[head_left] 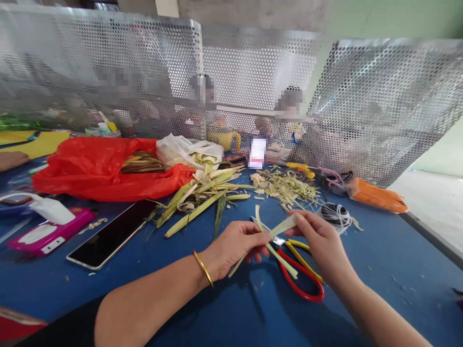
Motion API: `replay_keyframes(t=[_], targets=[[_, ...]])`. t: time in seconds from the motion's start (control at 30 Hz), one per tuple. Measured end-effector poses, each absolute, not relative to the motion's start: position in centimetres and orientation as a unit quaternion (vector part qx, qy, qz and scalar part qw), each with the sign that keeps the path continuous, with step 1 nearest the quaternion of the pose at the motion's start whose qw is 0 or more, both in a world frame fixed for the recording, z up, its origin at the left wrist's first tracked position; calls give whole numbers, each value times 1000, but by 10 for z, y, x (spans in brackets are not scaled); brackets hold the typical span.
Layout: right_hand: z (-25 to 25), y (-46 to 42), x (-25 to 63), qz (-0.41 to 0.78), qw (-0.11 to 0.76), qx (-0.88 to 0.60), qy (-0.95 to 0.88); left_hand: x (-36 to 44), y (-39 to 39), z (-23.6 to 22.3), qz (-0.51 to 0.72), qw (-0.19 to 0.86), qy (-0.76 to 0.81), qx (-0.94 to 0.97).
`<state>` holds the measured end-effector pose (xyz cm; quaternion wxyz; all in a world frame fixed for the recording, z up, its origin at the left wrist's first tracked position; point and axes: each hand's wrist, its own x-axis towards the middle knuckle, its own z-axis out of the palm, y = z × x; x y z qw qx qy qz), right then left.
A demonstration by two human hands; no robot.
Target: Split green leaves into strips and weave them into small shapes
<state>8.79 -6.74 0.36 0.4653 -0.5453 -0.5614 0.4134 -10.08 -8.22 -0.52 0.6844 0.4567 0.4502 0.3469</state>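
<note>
Pale green strips of husk-like leaf [284, 225] are stretched between my hands over a blue table. My left hand [240, 246], with a gold bangle at the wrist, pinches them where two strips cross. The other end of the upper strip is gripped between thumb and fingers of my right hand [316, 238]. Just below and behind the strips lie scissors [302, 277] with one red and one yellow handle, partly hidden by the strips. Left of them, a pile of longer green and yellowish husk pieces [198, 202] rests on the table.
A red plastic bag [90, 166] with dry leaves, a dark phone [114, 233] and a magenta power strip [54, 231] lie left. Behind are shredded scraps [289, 188], a lit phone [257, 153] and a perforated metal screen [246, 62]. A wire coil [334, 217] and orange packet [378, 195] sit right.
</note>
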Motion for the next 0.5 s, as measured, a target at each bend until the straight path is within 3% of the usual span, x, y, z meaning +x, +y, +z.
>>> replay_keyframes(t=[0.07, 0.17, 0.3, 0.5], targets=[[7, -65, 91, 422, 460, -552, -553, -102, -81, -5, 372, 686, 452, 432], [10, -68, 92, 415, 379, -543, -624, -103, -79, -5, 401, 689, 449, 403], [9, -78, 88, 274, 282, -499, -772, -102, -79, -5, 402, 690, 446, 404], [11, -80, 89, 74, 312, -425, -846, -100, -82, -4, 382, 697, 429, 429]])
